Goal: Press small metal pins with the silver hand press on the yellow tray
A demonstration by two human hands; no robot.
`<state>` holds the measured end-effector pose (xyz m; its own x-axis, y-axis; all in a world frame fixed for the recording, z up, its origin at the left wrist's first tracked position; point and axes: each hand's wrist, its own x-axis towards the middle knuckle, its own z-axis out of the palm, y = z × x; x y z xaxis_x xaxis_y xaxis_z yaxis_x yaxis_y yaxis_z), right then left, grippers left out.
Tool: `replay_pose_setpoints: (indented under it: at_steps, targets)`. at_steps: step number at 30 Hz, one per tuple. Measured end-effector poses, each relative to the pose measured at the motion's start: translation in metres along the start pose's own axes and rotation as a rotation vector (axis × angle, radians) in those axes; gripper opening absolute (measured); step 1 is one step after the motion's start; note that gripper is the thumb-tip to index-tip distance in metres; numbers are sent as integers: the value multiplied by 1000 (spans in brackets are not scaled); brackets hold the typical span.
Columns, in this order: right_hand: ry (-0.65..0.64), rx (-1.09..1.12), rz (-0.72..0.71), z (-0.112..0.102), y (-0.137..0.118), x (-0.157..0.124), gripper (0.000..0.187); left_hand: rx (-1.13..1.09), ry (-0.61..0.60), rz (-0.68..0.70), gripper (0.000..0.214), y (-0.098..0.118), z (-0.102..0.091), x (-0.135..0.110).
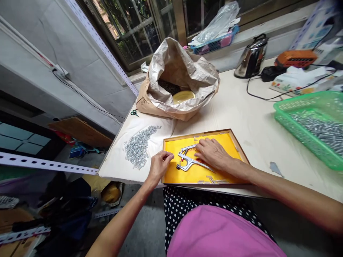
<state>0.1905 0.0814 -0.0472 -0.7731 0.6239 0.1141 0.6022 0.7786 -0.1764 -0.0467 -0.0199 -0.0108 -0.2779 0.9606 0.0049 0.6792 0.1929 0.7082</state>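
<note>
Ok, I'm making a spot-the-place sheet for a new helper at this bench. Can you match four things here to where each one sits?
Things:
1. metal pliers
2. pile of small metal pieces
3. green plastic basket
4. stainless kettle

Places:
A. on the white sheet
B. at the far edge of the table
C. in the yellow-lined tray
D. at the right of the table

Pairs: 1-C, 2-A, 3-D, 4-B

And here we go: a bright pink top (pixel 219 232) over a black white-dotted garment (pixel 182 210), with the left hand (pixel 160 166) and right hand (pixel 213 153) both bare!
</note>
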Motion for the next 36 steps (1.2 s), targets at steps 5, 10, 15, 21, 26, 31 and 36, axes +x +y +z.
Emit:
replay_pose_setpoints:
  at_steps: [5,10,15,21,26,31,36]
  targets:
    - [-308,117,42,-13,-24,-21,23,-83,-16,-37,21,6,21,-1]
    - [-229,177,64,-12,-17,-22,21,-208,-15,-170,29,-6,26,-2]
    - [25,199,100,-16,7,-28,19,-593,-170,-336,46,-1,41,-5]
    - [65,139,-73,-17,14,-42,27,-529,71,-246,45,6,20,2]
    - [-34,142,-141,-4,0,-36,22,-319,-18,-148,33,11,24,-14]
    - [-88,110,-190,4,-7,-33,19,-188,14,-66,26,1,35,-21]
    - [-91,69,-216,4,-10,-35,22,-143,-18,-50,18,-9,41,-21]
